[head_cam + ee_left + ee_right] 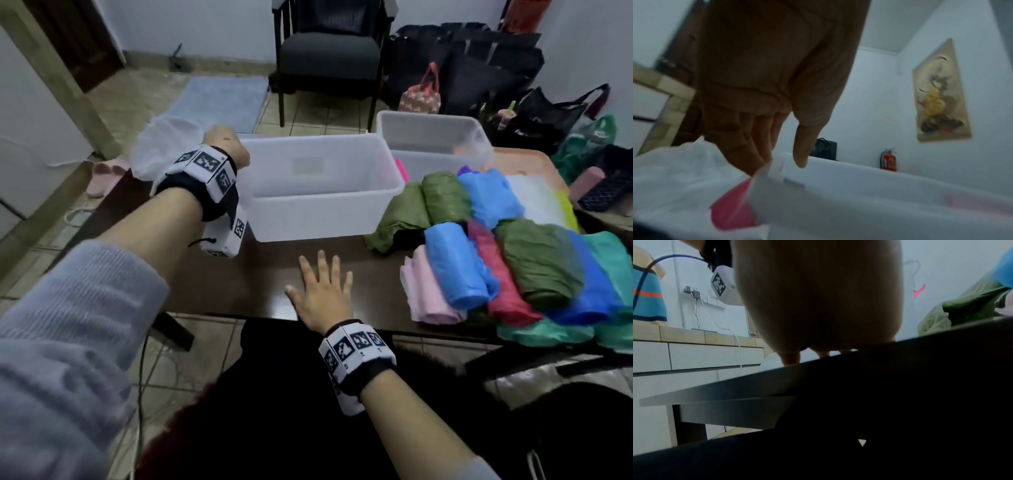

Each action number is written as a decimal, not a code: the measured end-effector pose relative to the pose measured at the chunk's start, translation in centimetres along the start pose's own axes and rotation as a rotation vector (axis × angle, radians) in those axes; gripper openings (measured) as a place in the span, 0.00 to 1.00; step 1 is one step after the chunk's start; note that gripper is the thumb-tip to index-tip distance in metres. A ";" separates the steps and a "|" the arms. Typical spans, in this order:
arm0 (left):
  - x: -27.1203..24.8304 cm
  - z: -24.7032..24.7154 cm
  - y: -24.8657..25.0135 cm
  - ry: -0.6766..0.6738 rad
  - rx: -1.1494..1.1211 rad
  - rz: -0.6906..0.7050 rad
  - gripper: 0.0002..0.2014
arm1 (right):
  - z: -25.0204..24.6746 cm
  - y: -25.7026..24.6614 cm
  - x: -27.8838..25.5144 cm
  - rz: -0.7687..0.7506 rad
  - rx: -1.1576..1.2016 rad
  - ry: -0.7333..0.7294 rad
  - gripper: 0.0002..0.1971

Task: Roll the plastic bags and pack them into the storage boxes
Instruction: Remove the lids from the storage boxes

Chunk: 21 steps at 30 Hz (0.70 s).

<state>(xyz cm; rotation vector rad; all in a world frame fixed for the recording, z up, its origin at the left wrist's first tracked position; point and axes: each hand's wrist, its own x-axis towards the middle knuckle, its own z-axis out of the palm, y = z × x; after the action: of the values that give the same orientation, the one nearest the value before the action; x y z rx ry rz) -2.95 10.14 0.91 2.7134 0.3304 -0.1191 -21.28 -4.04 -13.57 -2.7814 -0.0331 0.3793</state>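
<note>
At ten o'clock, your left hand (224, 144) is raised beside the near storage box (322, 186), fingers loosely straight (wrist view), touching a white plastic bag (164, 147) past the box's left end; whether it grips is unclear. At six o'clock, your right hand (323, 294) lies flat, fingers spread, on the dark table (239, 281). At three o'clock sit rolled plastic bags (496, 250), a second box (435, 140) behind them.
</note>
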 end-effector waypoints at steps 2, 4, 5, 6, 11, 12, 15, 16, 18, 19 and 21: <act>-0.2 0.5 -1.7 -0.039 -0.181 -0.083 0.28 | 0.2 0.2 0.1 -0.006 0.011 0.018 0.32; -0.7 0.8 -3.0 -0.063 -0.366 -0.138 0.26 | 0.2 0.3 -0.1 -0.006 0.021 0.040 0.32; -1.2 0.8 -3.5 -0.068 -0.466 -0.155 0.23 | 0.3 0.3 -0.1 -0.003 0.021 0.047 0.32; -1.8 0.8 -3.9 -0.069 -0.569 -0.168 0.19 | 0.3 0.3 0.0 -0.001 0.021 0.052 0.32; -7.4 0.2 -5.9 0.011 -0.956 -0.190 0.13 | 0.3 0.1 -0.1 0.004 0.023 0.071 0.32; -8.6 0.3 -6.6 0.050 -1.030 -0.193 0.12 | 0.3 0.1 -0.1 0.006 0.021 0.073 0.32; -12.5 0.6 -8.4 0.143 -1.221 -0.259 0.08 | 0.4 0.0 -0.2 0.010 0.010 0.082 0.31; -13.6 0.8 -8.8 0.176 -1.296 -0.282 0.07 | 0.4 -0.1 -0.1 0.014 0.013 0.089 0.31; -15.3 1.1 -9.4 0.244 -1.404 -0.321 0.08 | 0.6 -0.4 0.1 0.033 0.033 0.129 0.30; -15.8 1.4 -9.6 0.278 -1.423 -0.341 0.09 | 0.6 -0.5 0.3 0.049 0.044 0.158 0.29; -16.6 1.8 -9.6 0.324 -1.449 -0.378 0.10 | 0.6 -0.6 0.9 0.091 0.046 0.196 0.29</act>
<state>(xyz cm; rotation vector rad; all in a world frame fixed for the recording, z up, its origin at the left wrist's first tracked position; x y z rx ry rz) -21.47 14.46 -2.23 1.2075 0.6735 0.3375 -20.52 -3.27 -14.14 -2.7670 0.1464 0.1261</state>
